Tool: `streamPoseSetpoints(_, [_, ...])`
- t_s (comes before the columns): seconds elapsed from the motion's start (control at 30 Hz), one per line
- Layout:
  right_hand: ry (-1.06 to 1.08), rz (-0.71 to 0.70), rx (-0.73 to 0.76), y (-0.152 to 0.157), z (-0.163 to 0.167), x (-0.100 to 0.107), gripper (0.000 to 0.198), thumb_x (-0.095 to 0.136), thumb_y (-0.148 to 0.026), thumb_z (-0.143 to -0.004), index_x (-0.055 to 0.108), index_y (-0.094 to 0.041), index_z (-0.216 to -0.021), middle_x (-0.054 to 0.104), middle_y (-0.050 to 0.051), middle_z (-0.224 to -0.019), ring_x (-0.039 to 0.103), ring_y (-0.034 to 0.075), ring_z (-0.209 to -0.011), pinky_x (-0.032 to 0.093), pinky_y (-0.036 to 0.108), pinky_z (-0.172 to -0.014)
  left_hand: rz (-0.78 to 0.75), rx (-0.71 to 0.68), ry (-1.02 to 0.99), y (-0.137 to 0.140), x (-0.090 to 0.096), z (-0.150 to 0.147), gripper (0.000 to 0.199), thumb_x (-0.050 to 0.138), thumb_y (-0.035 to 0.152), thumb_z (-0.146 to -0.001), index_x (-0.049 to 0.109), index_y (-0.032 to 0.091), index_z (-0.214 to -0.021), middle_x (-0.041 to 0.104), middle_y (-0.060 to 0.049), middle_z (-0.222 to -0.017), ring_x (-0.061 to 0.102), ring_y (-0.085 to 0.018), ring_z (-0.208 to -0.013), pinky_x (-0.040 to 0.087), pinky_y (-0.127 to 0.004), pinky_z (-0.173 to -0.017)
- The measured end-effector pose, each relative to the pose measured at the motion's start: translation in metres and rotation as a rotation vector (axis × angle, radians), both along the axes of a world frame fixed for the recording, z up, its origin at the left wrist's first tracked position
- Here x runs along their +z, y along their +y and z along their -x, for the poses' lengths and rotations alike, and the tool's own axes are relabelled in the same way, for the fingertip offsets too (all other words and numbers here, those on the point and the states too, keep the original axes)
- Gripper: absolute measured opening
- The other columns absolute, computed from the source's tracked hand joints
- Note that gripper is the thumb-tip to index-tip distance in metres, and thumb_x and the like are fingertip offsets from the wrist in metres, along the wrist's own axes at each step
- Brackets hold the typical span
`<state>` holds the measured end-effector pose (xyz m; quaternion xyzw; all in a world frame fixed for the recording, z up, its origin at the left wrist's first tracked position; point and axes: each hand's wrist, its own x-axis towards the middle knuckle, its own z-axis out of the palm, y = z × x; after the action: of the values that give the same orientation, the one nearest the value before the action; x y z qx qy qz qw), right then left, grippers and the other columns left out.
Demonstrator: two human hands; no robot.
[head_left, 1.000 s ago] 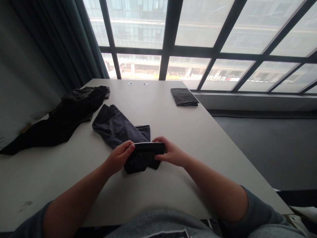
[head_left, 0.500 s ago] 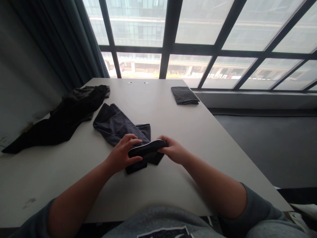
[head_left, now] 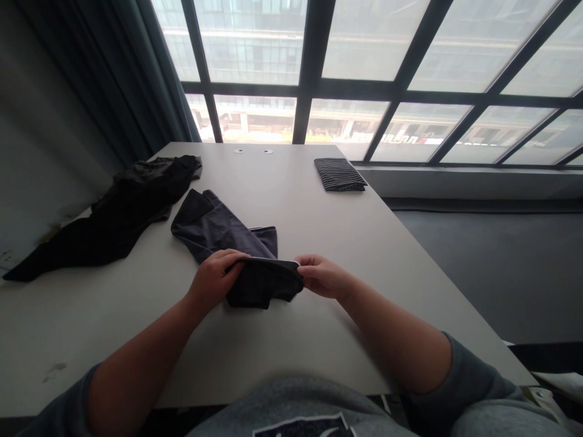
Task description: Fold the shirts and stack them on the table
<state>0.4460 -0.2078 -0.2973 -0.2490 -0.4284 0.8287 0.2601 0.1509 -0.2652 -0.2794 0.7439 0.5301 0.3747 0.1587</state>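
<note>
A dark grey and black garment (head_left: 228, 227) lies partly folded on the white table, its far end pointing up and left. Its near edge, with a thin white line, is lifted and stretched between my two hands. At the left end of that edge, my left hand (head_left: 212, 278) is closed on the cloth, thumb below and fingers on top. My right hand (head_left: 324, 276) pinches the other end between thumb and fingers. The near part of the garment hangs down in front of the raised edge. I cannot tell its exact kind.
A black garment (head_left: 122, 233) lies loosely spread at the left, with a dark grey, patterned cloth (head_left: 146, 173) beside and behind it. Toward the back right corner of the white table (head_left: 364, 340) sits a folded black-and-white striped cloth (head_left: 339, 175). Windows and a curtain (head_left: 113, 73) stand beyond.
My left hand has gone from spread fingers to closed on the edge. The held edge is now straighter and pulled taut, and its near part hangs flatter.
</note>
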Motion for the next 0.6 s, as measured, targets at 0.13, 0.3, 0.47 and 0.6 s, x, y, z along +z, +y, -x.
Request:
streamPoseSetpoints(0.13, [0.049,0.032,-0.002,-0.001,0.001,0.002,0.034,0.095,-0.038,-0.075,0.07,-0.016,-0.084,0.067,-0.001,-0.075,0.062,0.011,-0.067,0.052,0.024,-0.069,-0.007,0.037,0.012,0.001,-0.002,0.0,0.031,0.054,0.038,-0.103,0.079,0.024,-0.112,0.079,-0.007,-0.116,0.071,-0.027,-0.111,0.053,-0.042,-0.103])
streamPoseSetpoints(0.3, [0.067,0.036,-0.059,-0.005,0.006,0.008,0.032,0.092,-0.038,-0.078,0.07,-0.017,-0.089,0.068,0.0,-0.081,0.064,0.012,-0.072,0.054,0.025,-0.07,-0.048,-0.001,0.03,-0.002,-0.006,-0.006,0.029,0.059,0.035,-0.099,0.073,0.023,-0.121,0.078,-0.007,-0.115,0.073,-0.024,-0.105,0.057,-0.038,-0.097])
streamPoseSetpoints(0.47, [-0.023,-0.02,-0.095,-0.008,0.009,0.01,0.042,0.09,-0.049,-0.079,0.065,-0.02,-0.095,0.066,-0.003,-0.08,0.061,0.011,-0.07,0.05,0.023,-0.068,0.037,-0.076,0.055,-0.002,-0.009,-0.005,0.019,0.059,0.036,-0.098,0.074,0.023,-0.1,0.078,-0.003,-0.094,0.072,-0.019,-0.08,0.056,-0.03,-0.074])
streamPoseSetpoints(0.6, [-0.273,-0.413,-0.087,-0.011,0.009,0.013,0.048,0.089,-0.048,-0.077,0.057,-0.026,-0.106,0.065,-0.006,-0.078,0.056,0.013,-0.065,0.042,0.024,-0.06,-0.016,0.025,-0.013,-0.004,-0.004,-0.003,0.022,0.055,0.037,-0.101,0.07,0.022,-0.103,0.074,-0.001,-0.084,0.067,-0.016,-0.071,0.051,-0.026,-0.067])
